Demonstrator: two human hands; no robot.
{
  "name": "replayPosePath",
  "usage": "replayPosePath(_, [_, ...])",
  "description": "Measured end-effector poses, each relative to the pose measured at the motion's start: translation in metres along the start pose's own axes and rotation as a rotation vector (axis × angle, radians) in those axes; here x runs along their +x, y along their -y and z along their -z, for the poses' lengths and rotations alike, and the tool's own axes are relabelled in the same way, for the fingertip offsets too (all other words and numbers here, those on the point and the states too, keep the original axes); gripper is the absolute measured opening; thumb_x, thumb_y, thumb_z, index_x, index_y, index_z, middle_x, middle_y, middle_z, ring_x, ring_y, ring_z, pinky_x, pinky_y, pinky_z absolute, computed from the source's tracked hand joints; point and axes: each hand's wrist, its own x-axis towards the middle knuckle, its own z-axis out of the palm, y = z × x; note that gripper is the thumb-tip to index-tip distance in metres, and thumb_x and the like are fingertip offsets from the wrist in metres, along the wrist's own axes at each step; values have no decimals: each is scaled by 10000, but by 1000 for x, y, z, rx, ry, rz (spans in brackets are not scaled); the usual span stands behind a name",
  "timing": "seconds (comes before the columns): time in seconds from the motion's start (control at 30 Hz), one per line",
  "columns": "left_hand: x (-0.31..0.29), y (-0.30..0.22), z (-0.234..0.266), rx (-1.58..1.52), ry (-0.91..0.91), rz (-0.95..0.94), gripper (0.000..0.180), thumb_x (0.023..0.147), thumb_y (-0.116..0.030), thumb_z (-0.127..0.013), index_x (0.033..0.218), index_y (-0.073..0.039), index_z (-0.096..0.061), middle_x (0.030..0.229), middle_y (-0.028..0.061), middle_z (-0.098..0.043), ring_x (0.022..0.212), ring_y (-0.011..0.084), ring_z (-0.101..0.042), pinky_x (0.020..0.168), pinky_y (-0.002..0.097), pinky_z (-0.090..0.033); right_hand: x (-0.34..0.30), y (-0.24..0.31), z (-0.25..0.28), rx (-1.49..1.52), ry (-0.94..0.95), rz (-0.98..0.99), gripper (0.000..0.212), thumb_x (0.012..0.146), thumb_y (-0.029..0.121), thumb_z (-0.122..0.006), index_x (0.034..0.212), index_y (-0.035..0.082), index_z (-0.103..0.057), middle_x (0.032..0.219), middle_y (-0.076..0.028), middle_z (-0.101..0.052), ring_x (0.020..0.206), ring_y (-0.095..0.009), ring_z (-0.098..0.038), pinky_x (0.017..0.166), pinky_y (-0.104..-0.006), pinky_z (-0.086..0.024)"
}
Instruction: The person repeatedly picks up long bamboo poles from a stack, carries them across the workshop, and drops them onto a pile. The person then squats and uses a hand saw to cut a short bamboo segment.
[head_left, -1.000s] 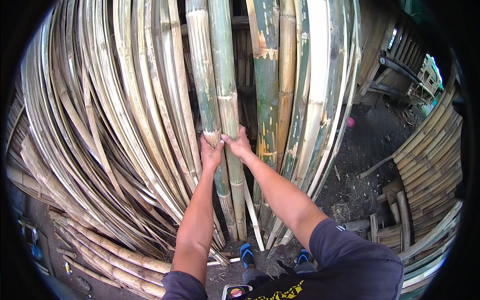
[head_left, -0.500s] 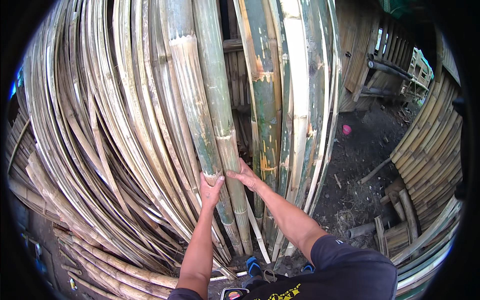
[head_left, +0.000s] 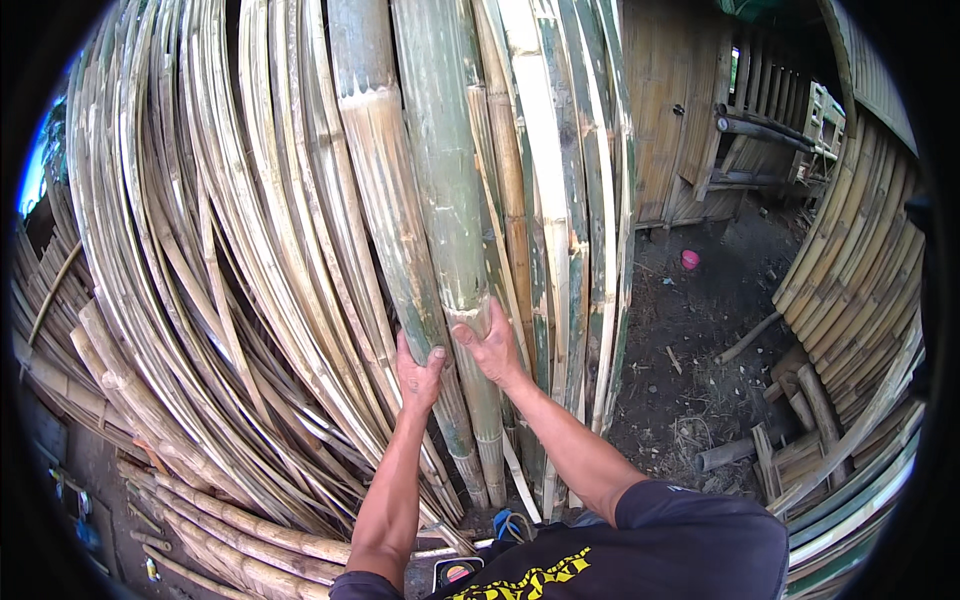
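Left hand [head_left: 418,376] and right hand [head_left: 493,347] are set side by side, close but apart, against two tall bamboo poles, with both thumbs laid across the near faces. By the left hand, the outer side of a mottled pole [head_left: 395,220] is clasped in a partly closed curve. By the right hand, the outer side of a green pole [head_left: 445,200] is clasped in the same way, just beside a pale node ring. Both palms are spread by the width of the poles; how far the fingers are wrapped behind cannot be told, since they are hidden. The poles are stood at a slight lean, running up beyond the hands and down between the forearms to the ground.

To the left of the left hand, many long split bamboo strips [head_left: 300,190] are leaned close together, and below them thick round poles [head_left: 250,522] are laid low. Just right of the right hand, green and pale slats [head_left: 577,250] are propped upright. Farther right, bare dark soil [head_left: 660,320] is seen with a small pink object [head_left: 690,259] on it, and beyond that a bamboo panel [head_left: 850,290] is leaned. Below the hands, a blue sandal [head_left: 508,524] is partly visible.
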Motion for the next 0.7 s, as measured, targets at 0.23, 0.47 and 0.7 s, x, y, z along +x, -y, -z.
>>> replayPosePath(0.23, [-17, -122, -54, 60, 37, -13, 678, 867, -355, -749, 1363, 14, -470, 1174, 128, -648, 1040, 208, -621, 936, 358, -488, -2, 91, 70, 78, 11, 71, 933, 751, 662, -775, 1297, -48, -511, 1200, -211, -646, 1140, -299, -620, 984, -398, -471])
replayPosePath(0.47, [-33, -252, -109, 173, 70, -15, 535, 917, -308, -690, 1320, 6, -531, 1132, 112, -664, 1000, 183, -613, 911, 333, -483, 8, 163, 132, 311, 94, 2, 894, 834, 575, -747, 1422, -8, -410, 1333, -155, -563, 1227, -237, -534, 1077, -378, -399])
replayPosePath(0.7, [-94, -274, -110, 163, 138, 86, 544, 870, -295, -744, 1285, 12, -572, 1127, 122, -682, 995, 178, -632, 909, 328, -490, -59, 194, 166, 567, 143, -169, 815, 815, 435, -827, 1387, 4, -438, 1293, -141, -591, 1176, -242, -574, 1033, -381, -450])
